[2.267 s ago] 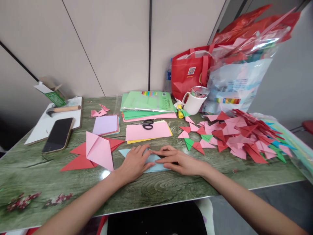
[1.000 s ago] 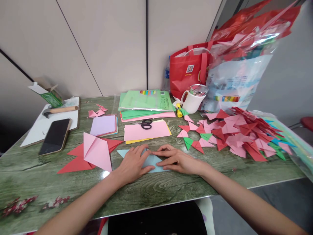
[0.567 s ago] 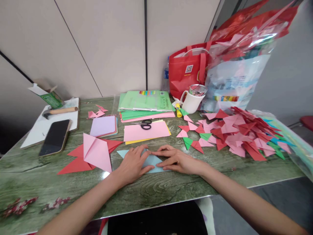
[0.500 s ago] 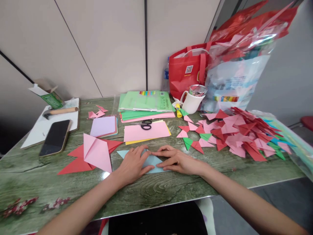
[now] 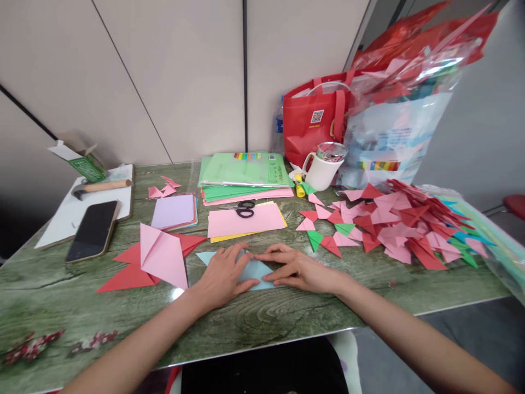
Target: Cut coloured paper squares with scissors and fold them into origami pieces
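Note:
A light blue sheet of paper (image 5: 254,269), partly folded, lies flat on the green table (image 5: 287,312) in front of me. My left hand (image 5: 223,276) rests flat on its left part with the fingers stretched out. My right hand (image 5: 297,269) lies on its right part, the fingertips pressing the paper where they meet those of the left hand. Much of the sheet is hidden under both hands. Just left of them lie a large folded pink piece (image 5: 162,254) and a red folded piece (image 5: 127,273).
Behind the hands lie pink and yellow sheets (image 5: 246,220) with scissors (image 5: 245,208), a stack of green paper (image 5: 244,172) and a lilac pad (image 5: 174,210). At right are a heap of folded triangles (image 5: 402,224), a white mug (image 5: 324,169) and bags (image 5: 320,117). A phone (image 5: 93,230) and a hammer (image 5: 100,186) lie at left.
Both hands have stayed pressed on the blue paper, with only slight shifts of the fingers. The view has drifted a little.

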`<state>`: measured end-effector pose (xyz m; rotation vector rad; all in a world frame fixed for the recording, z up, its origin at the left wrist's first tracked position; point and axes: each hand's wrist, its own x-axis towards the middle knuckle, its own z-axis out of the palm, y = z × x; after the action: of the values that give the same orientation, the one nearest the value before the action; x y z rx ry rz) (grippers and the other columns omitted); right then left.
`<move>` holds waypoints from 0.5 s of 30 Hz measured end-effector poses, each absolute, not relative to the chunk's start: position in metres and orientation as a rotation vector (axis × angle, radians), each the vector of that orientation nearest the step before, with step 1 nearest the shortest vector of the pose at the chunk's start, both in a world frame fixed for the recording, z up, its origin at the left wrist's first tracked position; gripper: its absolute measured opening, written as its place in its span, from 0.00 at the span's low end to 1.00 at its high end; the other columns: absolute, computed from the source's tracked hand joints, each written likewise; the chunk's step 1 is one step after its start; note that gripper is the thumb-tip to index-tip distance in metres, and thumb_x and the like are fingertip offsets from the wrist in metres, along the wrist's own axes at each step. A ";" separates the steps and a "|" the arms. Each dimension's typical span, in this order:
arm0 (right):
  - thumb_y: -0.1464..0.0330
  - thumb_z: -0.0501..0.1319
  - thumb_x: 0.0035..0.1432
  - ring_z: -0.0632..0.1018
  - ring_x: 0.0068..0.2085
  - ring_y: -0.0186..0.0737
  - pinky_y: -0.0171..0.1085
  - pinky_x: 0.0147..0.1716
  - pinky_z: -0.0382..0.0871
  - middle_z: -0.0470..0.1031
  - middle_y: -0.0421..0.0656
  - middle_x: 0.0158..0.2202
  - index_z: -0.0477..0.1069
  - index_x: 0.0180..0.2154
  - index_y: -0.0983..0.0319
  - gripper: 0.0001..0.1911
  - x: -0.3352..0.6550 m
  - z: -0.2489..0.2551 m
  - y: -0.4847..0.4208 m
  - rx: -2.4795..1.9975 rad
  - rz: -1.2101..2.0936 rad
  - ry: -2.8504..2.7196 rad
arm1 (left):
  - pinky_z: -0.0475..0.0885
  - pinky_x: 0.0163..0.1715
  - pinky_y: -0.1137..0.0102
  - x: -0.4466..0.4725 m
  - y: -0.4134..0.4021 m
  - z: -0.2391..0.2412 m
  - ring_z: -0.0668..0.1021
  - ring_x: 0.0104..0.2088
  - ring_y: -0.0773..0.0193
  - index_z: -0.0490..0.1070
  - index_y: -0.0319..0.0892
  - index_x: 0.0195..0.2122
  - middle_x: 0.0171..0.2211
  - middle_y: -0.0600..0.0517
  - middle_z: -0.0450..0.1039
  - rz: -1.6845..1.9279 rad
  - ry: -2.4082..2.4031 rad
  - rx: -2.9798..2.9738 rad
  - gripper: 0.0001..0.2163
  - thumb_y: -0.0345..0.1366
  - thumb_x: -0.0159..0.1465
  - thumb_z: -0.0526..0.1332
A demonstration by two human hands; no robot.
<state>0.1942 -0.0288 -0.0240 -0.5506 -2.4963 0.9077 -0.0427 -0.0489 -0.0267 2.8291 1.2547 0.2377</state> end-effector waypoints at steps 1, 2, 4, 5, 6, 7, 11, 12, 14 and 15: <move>0.69 0.59 0.59 0.60 0.56 0.43 0.46 0.54 0.60 0.64 0.46 0.58 0.75 0.44 0.60 0.11 0.194 -0.024 -0.029 -0.548 0.907 -2.495 | 0.66 0.46 0.55 -0.043 -0.049 -0.027 0.69 0.50 0.50 0.62 0.41 0.50 0.52 0.40 0.63 0.237 1.254 2.829 0.20 0.45 0.60 0.59; 0.69 0.60 0.59 0.60 0.56 0.43 0.46 0.54 0.60 0.64 0.46 0.58 0.75 0.44 0.60 0.11 0.194 -0.024 -0.029 -0.550 0.909 -2.495 | 0.66 0.46 0.55 -0.043 -0.049 -0.027 0.69 0.50 0.50 0.62 0.41 0.50 0.52 0.40 0.63 0.235 1.256 2.828 0.20 0.45 0.60 0.59; 0.69 0.60 0.59 0.60 0.56 0.43 0.46 0.54 0.60 0.64 0.46 0.58 0.75 0.44 0.60 0.11 0.194 -0.024 -0.029 -0.564 0.917 -2.496 | 0.66 0.46 0.54 -0.043 -0.049 -0.027 0.70 0.50 0.49 0.62 0.41 0.49 0.52 0.40 0.63 0.227 1.265 2.826 0.20 0.46 0.60 0.59; 0.69 0.60 0.59 0.60 0.56 0.43 0.46 0.54 0.60 0.64 0.46 0.58 0.75 0.44 0.59 0.12 0.194 -0.024 -0.029 -0.569 0.920 -2.497 | 0.66 0.46 0.54 -0.043 -0.049 -0.027 0.70 0.50 0.49 0.62 0.41 0.50 0.52 0.40 0.63 0.224 1.266 2.824 0.20 0.46 0.60 0.59; 0.69 0.60 0.59 0.60 0.56 0.43 0.46 0.54 0.60 0.64 0.46 0.58 0.75 0.44 0.59 0.12 0.194 -0.024 -0.029 -0.570 0.919 -2.499 | 0.66 0.46 0.54 -0.043 -0.049 -0.027 0.70 0.50 0.49 0.62 0.41 0.50 0.52 0.40 0.63 0.225 1.264 2.822 0.20 0.46 0.61 0.58; 0.69 0.60 0.59 0.60 0.56 0.43 0.46 0.54 0.60 0.64 0.46 0.58 0.75 0.44 0.59 0.12 0.194 -0.024 -0.029 -0.569 0.917 -2.501 | 0.66 0.46 0.54 -0.043 -0.049 -0.027 0.69 0.50 0.49 0.62 0.41 0.50 0.52 0.40 0.63 0.228 1.262 2.821 0.20 0.46 0.61 0.58; 0.69 0.60 0.59 0.61 0.56 0.43 0.46 0.54 0.61 0.64 0.45 0.58 0.75 0.44 0.59 0.11 0.195 -0.024 -0.029 -0.556 0.902 -2.506 | 0.66 0.46 0.55 -0.043 -0.049 -0.027 0.69 0.50 0.49 0.62 0.40 0.50 0.52 0.40 0.63 0.251 1.245 2.826 0.20 0.45 0.60 0.59; 0.69 0.59 0.59 0.61 0.56 0.43 0.46 0.54 0.61 0.64 0.45 0.58 0.75 0.44 0.58 0.11 0.195 -0.024 -0.029 -0.554 0.900 -2.507 | 0.66 0.46 0.55 -0.043 -0.049 -0.027 0.69 0.50 0.49 0.62 0.41 0.50 0.52 0.40 0.63 0.256 1.246 2.827 0.20 0.46 0.60 0.59; 0.69 0.59 0.59 0.61 0.56 0.43 0.46 0.54 0.61 0.64 0.44 0.59 0.75 0.45 0.58 0.12 0.195 -0.025 -0.029 -0.551 0.897 -2.512 | 0.66 0.45 0.54 -0.043 -0.049 -0.028 0.70 0.50 0.49 0.62 0.41 0.50 0.52 0.40 0.63 0.254 1.248 2.826 0.20 0.46 0.60 0.59; 0.69 0.59 0.59 0.61 0.56 0.43 0.46 0.54 0.61 0.63 0.44 0.59 0.75 0.45 0.58 0.12 0.195 -0.025 -0.028 -0.550 0.895 -2.514 | 0.66 0.45 0.54 -0.044 -0.049 -0.028 0.70 0.50 0.49 0.62 0.41 0.50 0.52 0.40 0.63 0.247 1.251 2.824 0.20 0.46 0.60 0.59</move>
<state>0.1947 -0.0284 -0.0248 -0.5498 -2.5142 0.8947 -0.0437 -0.0490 -0.0284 2.8243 1.2508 0.2469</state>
